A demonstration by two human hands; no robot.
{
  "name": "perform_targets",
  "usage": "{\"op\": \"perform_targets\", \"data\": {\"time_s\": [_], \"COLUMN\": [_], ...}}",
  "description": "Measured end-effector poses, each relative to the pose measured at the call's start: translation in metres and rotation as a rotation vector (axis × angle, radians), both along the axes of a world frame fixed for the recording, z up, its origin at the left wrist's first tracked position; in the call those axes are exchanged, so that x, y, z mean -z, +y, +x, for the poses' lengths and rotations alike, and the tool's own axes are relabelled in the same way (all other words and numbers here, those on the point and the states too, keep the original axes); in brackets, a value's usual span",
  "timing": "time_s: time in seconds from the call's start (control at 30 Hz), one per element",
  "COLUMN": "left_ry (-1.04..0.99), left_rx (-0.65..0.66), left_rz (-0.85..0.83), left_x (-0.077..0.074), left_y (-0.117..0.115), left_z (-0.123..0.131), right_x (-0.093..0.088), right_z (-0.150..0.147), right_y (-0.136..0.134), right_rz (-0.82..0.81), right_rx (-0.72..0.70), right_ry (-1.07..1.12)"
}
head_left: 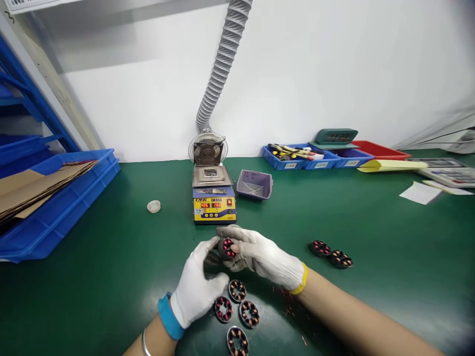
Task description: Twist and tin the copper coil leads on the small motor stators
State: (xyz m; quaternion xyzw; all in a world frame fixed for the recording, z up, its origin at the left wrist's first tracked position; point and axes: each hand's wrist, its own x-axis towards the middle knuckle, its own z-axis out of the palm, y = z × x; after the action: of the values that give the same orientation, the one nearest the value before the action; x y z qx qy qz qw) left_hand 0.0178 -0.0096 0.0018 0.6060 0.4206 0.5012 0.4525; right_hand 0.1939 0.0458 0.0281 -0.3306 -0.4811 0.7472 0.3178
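My left hand (198,282), in a white glove with a blue cuff, grips the left side of a small motor stator (227,248) with dark red windings. Opposite it, my right hand (256,254), gloved in white with a yellow cuff, has its bare-looking thumb tip on the stator's face. Part of the stator's rim is hidden by fingers. Just below lie several more stators: one with red coils (223,309) and others with copper-coloured coils (249,314). To the right of my right hand, a red-wound stator (319,248) touches a copper-wound one (340,259).
A solder pot (214,210) with a lit display stands ahead, under a grey duct hose (222,64). Beside it is a purple bin (255,185). Copper wire clippings (289,302) lie under my right wrist. Blue trays (284,160) of tools line the wall; a white cap (153,206) sits left.
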Motion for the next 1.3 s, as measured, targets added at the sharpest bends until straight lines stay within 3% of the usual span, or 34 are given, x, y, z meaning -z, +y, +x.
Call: {"op": "perform_targets", "data": {"time_s": [0.1,0.17,0.23,0.3,0.4,0.53,0.73,1.03,1.23,1.3], "left_ry": [-0.057,-0.143,-0.233,-0.28,-0.286,-0.305,-0.309,-0.239,-0.145,-0.113], "left_rx": [-0.005,0.009,0.029,0.035,0.027,-0.03,-0.119,0.047,0.069,0.046], "left_rz": [-0.119,-0.203,-0.231,-0.231,-0.264,-0.309,-0.369,-0.307,-0.203,-0.196], "left_x": [0.0,-0.001,-0.003,-0.007,-0.01,-0.01,-0.008,-0.01,-0.006,-0.004], "left_y": [0.001,0.002,0.003,0.003,0.001,0.001,0.004,0.003,-0.001,-0.001], "left_z": [0.005,0.007,0.01,0.013,0.016,0.017,0.016,0.017,0.016,0.015], "right_x": [0.005,0.01,0.014,0.014,0.008,-0.002,-0.002,0.002,0.015,0.018], "right_z": [-0.002,-0.001,0.001,0.004,0.007,0.009,0.009,0.01,0.008,0.007], "right_y": [-0.004,-0.007,-0.01,-0.011,-0.01,-0.01,-0.011,-0.011,-0.011,-0.014], "right_rz": [0.33,0.714,1.206,1.632,1.913,1.976,1.98,1.957,1.839,1.698], "right_rx": [0.1,0.236,0.342,0.357,0.308,0.27,0.267,0.301,0.345,0.35], "right_ry": [-0.29,-0.554,-0.722,-0.759,-0.744,-0.751,-0.753,-0.732,-0.787,-0.773]}}
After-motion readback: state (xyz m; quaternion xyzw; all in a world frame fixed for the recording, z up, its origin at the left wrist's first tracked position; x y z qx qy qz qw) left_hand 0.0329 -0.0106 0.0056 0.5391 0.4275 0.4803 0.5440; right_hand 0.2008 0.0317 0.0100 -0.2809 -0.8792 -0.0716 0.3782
